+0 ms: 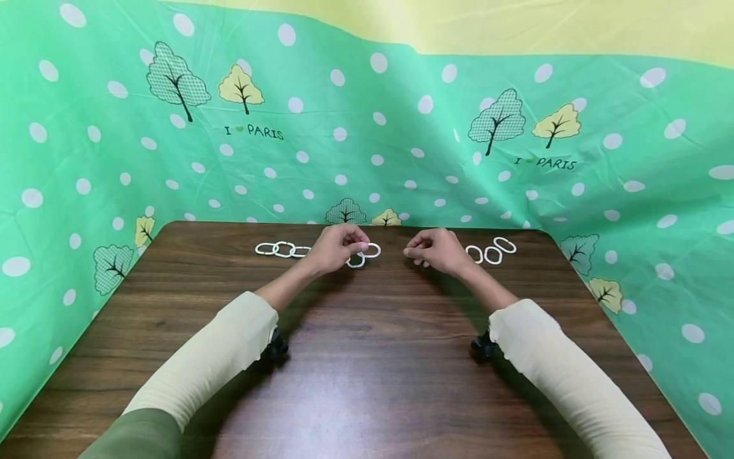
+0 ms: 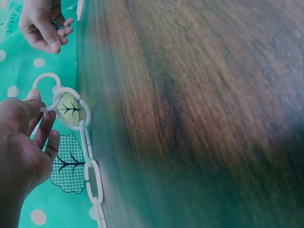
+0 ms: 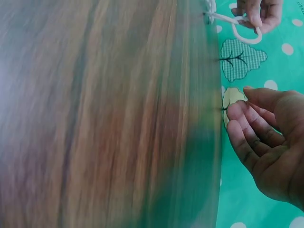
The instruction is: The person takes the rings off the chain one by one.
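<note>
My left hand pinches the end of a chain of white oval links between thumb and fingers. The end link sticks out past the fingertips towards the right. From there the linked chain hangs down and runs along the table, and its far links lie left of the hand. My right hand hovers a short way to the right of the end link. Its fingers are loosely bent with nothing between them, and the thumb stands apart from the fingertips.
Several loose white links lie just right of my right hand, near the back edge of the dark wooden table. A green dotted cloth printed with trees hangs closely behind the table and along both sides.
</note>
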The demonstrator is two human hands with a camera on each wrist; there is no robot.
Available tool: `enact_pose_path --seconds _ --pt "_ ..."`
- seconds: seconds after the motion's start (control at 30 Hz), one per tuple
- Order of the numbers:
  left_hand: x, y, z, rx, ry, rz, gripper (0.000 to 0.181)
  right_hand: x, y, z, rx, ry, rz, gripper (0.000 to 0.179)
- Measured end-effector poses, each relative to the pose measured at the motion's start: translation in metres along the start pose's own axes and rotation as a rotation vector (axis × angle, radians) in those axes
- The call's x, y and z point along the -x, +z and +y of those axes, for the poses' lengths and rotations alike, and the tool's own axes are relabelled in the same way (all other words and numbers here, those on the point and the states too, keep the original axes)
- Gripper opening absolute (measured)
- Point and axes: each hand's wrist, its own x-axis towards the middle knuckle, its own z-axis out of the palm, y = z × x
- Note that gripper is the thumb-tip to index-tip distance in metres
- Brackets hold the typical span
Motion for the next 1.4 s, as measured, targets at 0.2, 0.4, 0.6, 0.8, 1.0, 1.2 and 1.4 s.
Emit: enact_pose_path --seconds 0.2,0.4,0.6,0.8,1.0,1.2,1.4 --pt "0.0 0.002 0.001 0.006 0.001 0.003 0.007 -0.005 0.011 -0.011 -0.023 -0.05 -0.032 0.019" --pt "-0.001 0.004 0.002 0.009 0.01 0.003 0.007 -0.007 0.019 -0.019 -0.04 -0.084 -0.039 0.02" --pt "-0.002 0.005 0.003 0.018 0.011 0.007 0.007 -0.01 0.026 -0.024 -0.066 -0.107 -0.05 0.025" --pt "-0.001 0.005 0.004 0.015 0.008 0.008 0.007 -0.01 0.031 -0.028 -0.097 -0.137 -0.057 0.023" --pt "-0.001 0.006 0.005 0.019 0.008 0.008 0.008 -0.011 0.034 -0.028 -0.121 -0.156 -0.047 0.018" --pt "-0.002 0.007 0.005 0.027 0.012 0.017 0.008 -0.012 0.036 -0.027 -0.122 -0.167 -0.03 0.018" --pt "-0.001 0.007 0.005 0.022 0.012 0.02 0.008 -0.011 0.037 -0.027 -0.151 -0.164 -0.038 0.018"
